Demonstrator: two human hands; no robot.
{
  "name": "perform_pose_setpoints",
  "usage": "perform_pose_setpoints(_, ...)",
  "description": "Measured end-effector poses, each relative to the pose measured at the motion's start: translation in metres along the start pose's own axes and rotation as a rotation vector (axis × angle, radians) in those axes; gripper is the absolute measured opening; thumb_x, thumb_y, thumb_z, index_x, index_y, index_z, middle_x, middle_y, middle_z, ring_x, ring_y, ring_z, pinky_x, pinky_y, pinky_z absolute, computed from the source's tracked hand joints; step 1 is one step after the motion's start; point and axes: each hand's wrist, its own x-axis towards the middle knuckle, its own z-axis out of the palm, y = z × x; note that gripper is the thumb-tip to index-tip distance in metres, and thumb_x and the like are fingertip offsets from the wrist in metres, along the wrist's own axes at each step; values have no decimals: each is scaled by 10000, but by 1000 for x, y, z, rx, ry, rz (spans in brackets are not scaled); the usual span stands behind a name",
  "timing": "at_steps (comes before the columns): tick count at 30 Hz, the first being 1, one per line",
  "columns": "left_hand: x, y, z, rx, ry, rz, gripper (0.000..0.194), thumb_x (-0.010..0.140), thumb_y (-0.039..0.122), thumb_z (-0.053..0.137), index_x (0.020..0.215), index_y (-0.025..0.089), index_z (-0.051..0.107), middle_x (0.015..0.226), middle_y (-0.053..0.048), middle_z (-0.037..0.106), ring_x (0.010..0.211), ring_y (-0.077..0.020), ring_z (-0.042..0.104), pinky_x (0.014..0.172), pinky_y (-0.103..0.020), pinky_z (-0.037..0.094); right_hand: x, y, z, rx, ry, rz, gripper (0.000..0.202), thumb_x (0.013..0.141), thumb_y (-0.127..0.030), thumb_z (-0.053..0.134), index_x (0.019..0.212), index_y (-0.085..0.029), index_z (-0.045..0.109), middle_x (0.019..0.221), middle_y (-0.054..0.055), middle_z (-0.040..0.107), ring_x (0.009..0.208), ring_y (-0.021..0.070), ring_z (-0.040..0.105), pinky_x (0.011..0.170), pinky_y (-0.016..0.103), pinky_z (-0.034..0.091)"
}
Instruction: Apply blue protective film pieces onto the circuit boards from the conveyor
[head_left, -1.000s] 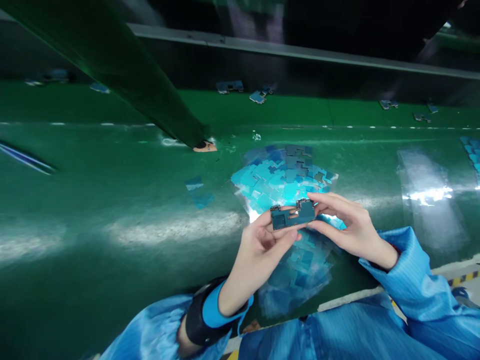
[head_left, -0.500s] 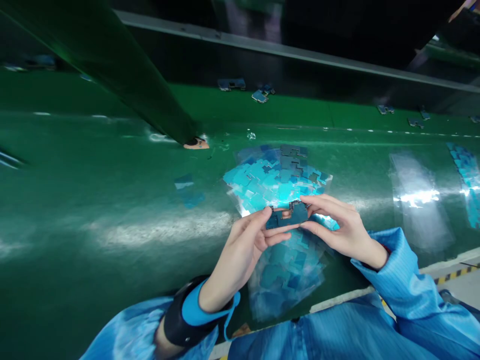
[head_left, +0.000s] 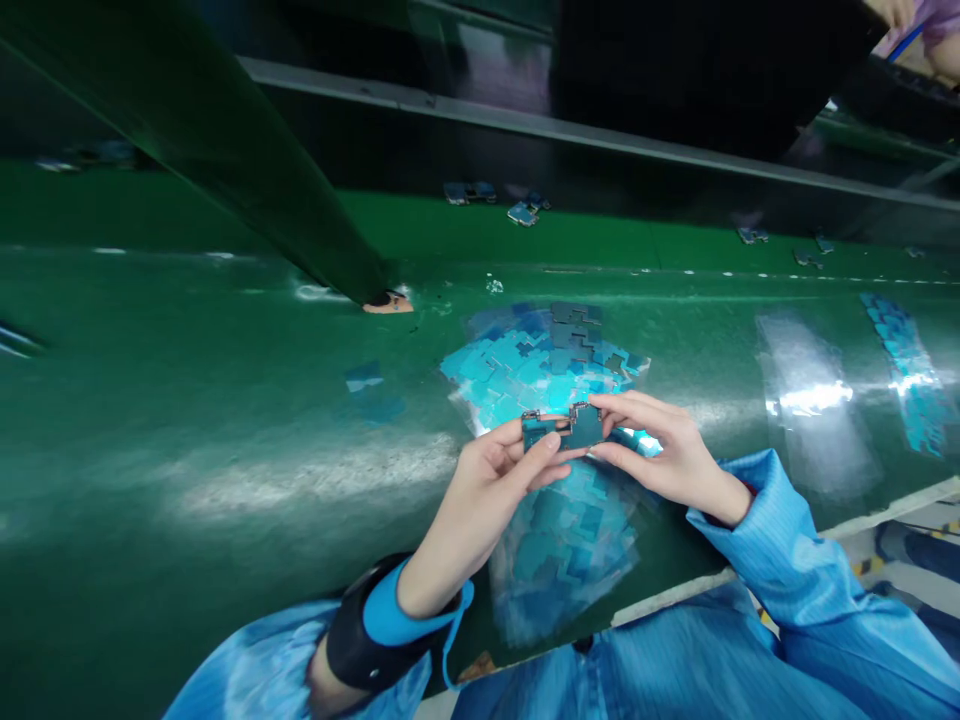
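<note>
The left hand (head_left: 487,480) is closed lightly on one end of a circuit board (head_left: 587,428), thumb laid across its face and fingers behind; the right hand (head_left: 667,445) pinches the other end between thumb and fingertips. They have it just above the worktop (head_left: 187,400), toward the near edge and right of the middle, tipped so its flat side shows.

It looks light and stiff to me, a bit slick on the flat parts, and I'd fear for the little parts along its upper edge. I'd take it by the bare outer edges and never bend it at the notch.

Behind and partly beneath the hands lies a spread of blue film pieces (head_left: 510,370), with another film-covered sheet (head_left: 562,560) running toward the near edge. Off to the right is a clear plastic sheet (head_left: 806,400), then a blue strip (head_left: 911,375). Past the worktop's far side, loose boards (head_left: 523,212) lie near a slanting green post (head_left: 277,180).
</note>
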Motion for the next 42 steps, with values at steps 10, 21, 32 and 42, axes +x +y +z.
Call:
perform_pose_setpoints(10,3,-3,3,-6,-22,45,415,707,347,793,1033,135,649,915,-114,773,874,-231,733,763,-268,556,13,21,-2,375,32,395,392,703,-384,766,986,-135,656,748,28,674,653,118,656,655,263,566)
perform_pose_setpoints(21,13,3,-11,-64,92,209,224,681,237,693,856,112,632,573,-16,675,471,-110,601,476,-205,452,176,67,-68,-85,281,423,311,923,-323,558,1186,-156,559,1178,84,597,988,197,622,827,400,543)
perform_pose_setpoints(32,18,15,-19,-116,199,259,191,626,229,692,777,119,653,577,-13,668,477,-104,582,491,-210,448,38,28,-12,-408,-141,121,782,704,-499,748,1378,-216,470,1483,120,418,1389,294,359,1151,473,297)
perform_pose_setpoints(42,16,10,-14,191,177,299,151,691,292,714,755,156,704,722,-48,707,689,-170,642,656,-259,497,3,37,6,-360,-87,-45,371,924,-337,528,1273,-220,577,1328,126,588,1284,240,509,1083,469,407)
